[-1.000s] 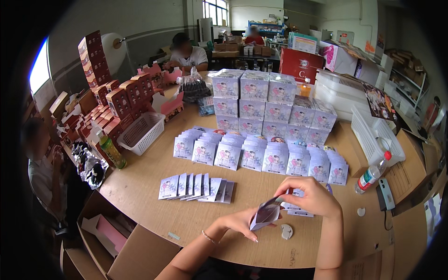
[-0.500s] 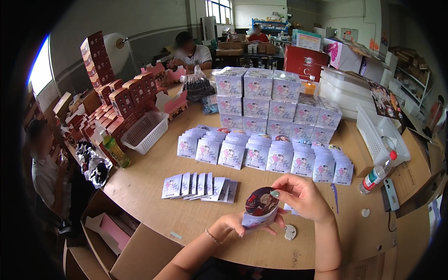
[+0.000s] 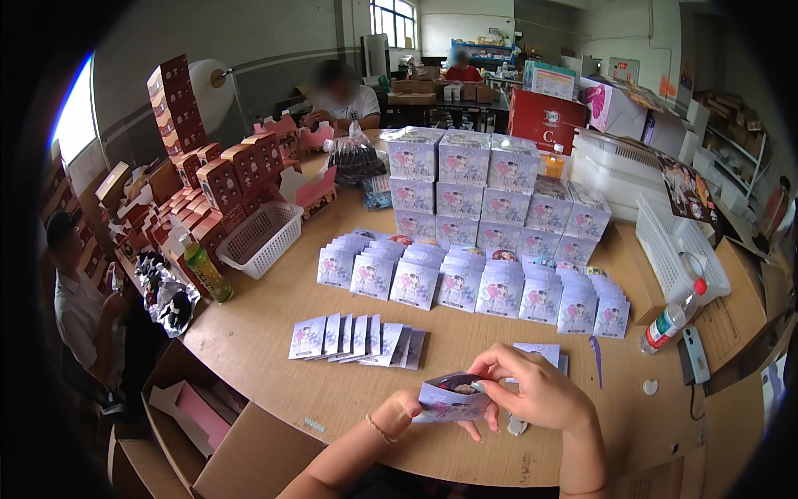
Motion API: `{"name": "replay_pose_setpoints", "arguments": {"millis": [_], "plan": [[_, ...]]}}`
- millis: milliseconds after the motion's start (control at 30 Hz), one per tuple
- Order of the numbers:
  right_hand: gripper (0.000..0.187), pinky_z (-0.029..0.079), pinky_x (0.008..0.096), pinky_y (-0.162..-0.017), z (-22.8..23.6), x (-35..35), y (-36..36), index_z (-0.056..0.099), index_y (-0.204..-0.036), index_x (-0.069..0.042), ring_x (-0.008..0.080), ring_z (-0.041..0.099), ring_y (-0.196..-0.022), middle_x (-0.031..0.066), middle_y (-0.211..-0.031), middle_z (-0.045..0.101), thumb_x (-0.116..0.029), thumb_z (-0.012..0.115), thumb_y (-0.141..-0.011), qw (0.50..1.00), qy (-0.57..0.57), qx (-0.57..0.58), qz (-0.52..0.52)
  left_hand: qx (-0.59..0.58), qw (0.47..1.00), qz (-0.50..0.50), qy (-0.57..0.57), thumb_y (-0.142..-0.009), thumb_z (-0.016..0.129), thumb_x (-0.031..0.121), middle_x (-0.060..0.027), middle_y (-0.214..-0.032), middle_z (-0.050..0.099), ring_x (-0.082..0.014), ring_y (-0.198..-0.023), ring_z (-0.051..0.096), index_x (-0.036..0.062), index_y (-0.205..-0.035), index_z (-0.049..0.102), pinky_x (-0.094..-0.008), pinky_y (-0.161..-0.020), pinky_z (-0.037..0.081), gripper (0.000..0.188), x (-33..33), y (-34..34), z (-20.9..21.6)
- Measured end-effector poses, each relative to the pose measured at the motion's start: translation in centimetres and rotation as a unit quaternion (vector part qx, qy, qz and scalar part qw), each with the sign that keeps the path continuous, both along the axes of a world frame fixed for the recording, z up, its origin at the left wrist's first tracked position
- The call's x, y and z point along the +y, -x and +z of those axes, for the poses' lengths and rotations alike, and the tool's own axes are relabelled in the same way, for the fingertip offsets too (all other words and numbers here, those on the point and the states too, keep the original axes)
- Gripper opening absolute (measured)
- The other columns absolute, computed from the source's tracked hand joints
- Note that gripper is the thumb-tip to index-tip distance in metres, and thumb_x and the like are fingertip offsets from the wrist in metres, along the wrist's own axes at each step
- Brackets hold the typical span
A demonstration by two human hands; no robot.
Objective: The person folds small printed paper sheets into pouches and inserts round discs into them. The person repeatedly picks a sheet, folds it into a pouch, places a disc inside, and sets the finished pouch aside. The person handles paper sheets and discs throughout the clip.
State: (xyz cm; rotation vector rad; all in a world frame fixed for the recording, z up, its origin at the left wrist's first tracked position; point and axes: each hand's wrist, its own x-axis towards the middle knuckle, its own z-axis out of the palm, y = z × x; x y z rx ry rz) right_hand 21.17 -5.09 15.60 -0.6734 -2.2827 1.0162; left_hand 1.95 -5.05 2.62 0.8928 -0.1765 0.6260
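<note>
Low over the front of the table, my left hand (image 3: 402, 411) holds a lavender printed paper pouch (image 3: 445, 407) with its mouth held apart. A dark, round picture disc (image 3: 454, 382) sits mostly inside it, only its upper edge showing. My right hand (image 3: 536, 389) pinches at that edge with thumb and forefinger. Beyond my right hand lie a few flat pouches (image 3: 539, 353), partly hidden by it. To the left is a fanned group of pouches (image 3: 357, 338). Small white round pieces (image 3: 517, 422) lie beneath my right hand.
Rows of filled pouches (image 3: 474, 283) stand across the table before stacked lavender boxes (image 3: 461, 179). A white basket (image 3: 264, 241) and green bottle (image 3: 204, 268) are left; a red-capped bottle (image 3: 672, 318) is right. An open carton (image 3: 249, 441) adjoins the table's front left. Co-workers sit beyond.
The round disc has gone down from standing well above the pouch to mostly inside it. Both hands have lowered slightly, and the flat pouches behind my right hand show more.
</note>
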Motion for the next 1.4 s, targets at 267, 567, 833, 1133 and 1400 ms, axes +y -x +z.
{"name": "replay_pose_setpoints", "arguments": {"millis": [267, 567, 833, 1133, 1400], "plan": [[0.024, 0.052, 0.0267, -0.054, 0.7, -0.5, 1.3, 0.06, -0.103, 0.0, 0.0169, 0.061, -0.072, 0.0088, -0.092, 0.057, 0.008, 0.054, -0.081, 0.999, 0.046, 0.011, 0.009, -0.016, 0.999, 0.046, -0.025, -0.058, 0.083, 0.05, -0.0231, -0.131, 0.041, -0.0415, -0.115, 0.047, 0.0024, -0.139, 0.03, -0.0545, -0.09, 0.044, 0.107, 0.2, 0.5, -0.8], [0.012, 0.052, 0.0312, -0.059, 0.4, -0.3, 1.4, 0.061, -0.091, -0.001, 0.0228, 0.057, -0.08, 0.0089, -0.083, 0.061, 0.0, 0.064, -0.079, 0.996, -0.052, 0.016, -0.064, -0.001, 0.998, 0.057, -0.041, -0.054, 0.083, 0.055, -0.0224, -0.126, 0.044, -0.0353, -0.114, 0.047, 0.0007, -0.137, 0.031, -0.0426, -0.083, 0.047, 0.111, 0.0, 0.4, -0.1], [0.017, 0.046, 0.0302, -0.063, -0.5, -0.6, 2.1, 0.072, -0.088, -0.008, 0.0195, 0.05, -0.077, 0.0024, -0.078, 0.061, -0.004, 0.074, -0.071, 0.979, -0.193, 0.015, -0.064, -0.046, 0.997, 0.053, -0.035, -0.063, 0.078, 0.052, -0.0229, -0.123, 0.047, -0.0372, -0.111, 0.05, 0.0018, -0.136, 0.032, -0.0451, -0.082, 0.048, 0.1, 0.4, 0.5, -0.4], [0.01, 0.047, 0.0288, -0.058, -0.8, 4.1, -0.3, 0.067, -0.085, 0.0, 0.0183, 0.06, -0.06, 0.0079, -0.074, 0.063, -0.005, 0.068, -0.077, 0.977, -0.06, -0.086, -0.187, 0.068, 0.95, 0.301, 0.052, -0.084, 0.05, 0.062, -0.0114, -0.15, 0.023, -0.0283, -0.135, 0.028, 0.0088, -0.147, 0.017, -0.0475, -0.11, 0.021, 0.089, 2.1, -0.5, -2.4], [0.021, 0.048, 0.0386, -0.075, -9.2, 16.6, -1.0, 0.055, -0.091, 0.001, 0.0307, 0.059, -0.087, 0.0147, -0.091, 0.056, -0.007, 0.068, -0.077, 0.951, -0.11, -0.176, -0.231, 0.299, 0.839, 0.443, 0.102, -0.095, 0.05, 0.036, -0.0081, -0.137, 0.045, -0.0188, -0.124, 0.041, 0.0104, -0.136, 0.038, -0.0363, -0.102, 0.032, 0.05, 3.3, -0.7, -2.0]]}}
